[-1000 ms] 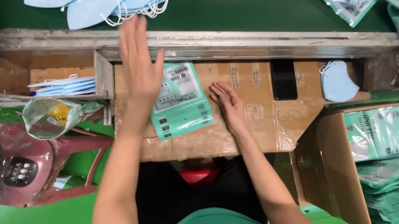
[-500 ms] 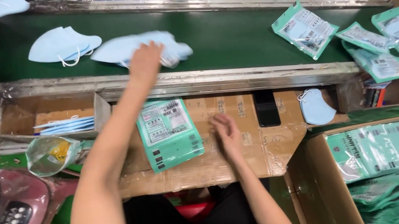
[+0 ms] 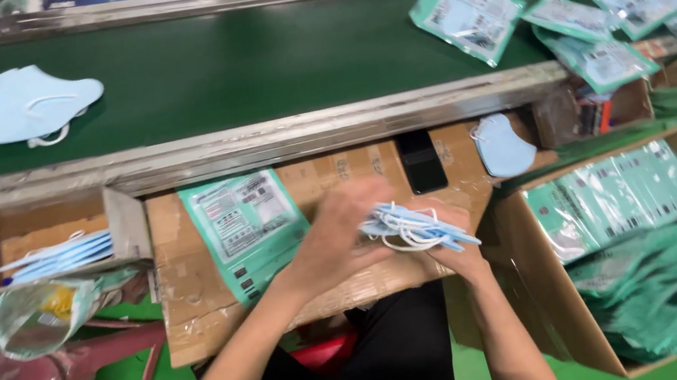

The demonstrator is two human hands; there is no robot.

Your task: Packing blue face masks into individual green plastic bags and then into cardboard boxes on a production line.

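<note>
A small stack of pale blue folded face masks with white elastic ear loops (image 3: 415, 229) is being held between both hands above the taped brown cardboard work surface (image 3: 199, 321). The stack is being gripped from below and behind by the right hand (image 3: 450, 245), fingers curled closed around it, while the left hand (image 3: 336, 238) is being pressed against its near end, fingers closed on the masks; motion blur is softening the left hand's outline, so the exact finger placement cannot be told. The masks are being kept roughly flat, their edges fanned out slightly toward the right, and the white loops are bunched in a tangle on top. Just left of the hands, a flat green and white printed plastic pouch (image 3: 248, 228) is lying on the cardboard. A black phone (image 3: 421, 162) is resting just beyond the hands, and a single pale blue mask (image 3: 502, 145) is lying to its right. On the dark green conveyor belt (image 3: 253, 70) another pale blue mask (image 3: 22, 105) is lying at the left, and sealed green pouches (image 3: 468, 14) are scattered at the right. An open brown cardboard box of filled green pouches (image 3: 635, 255) is standing at the right.
</note>
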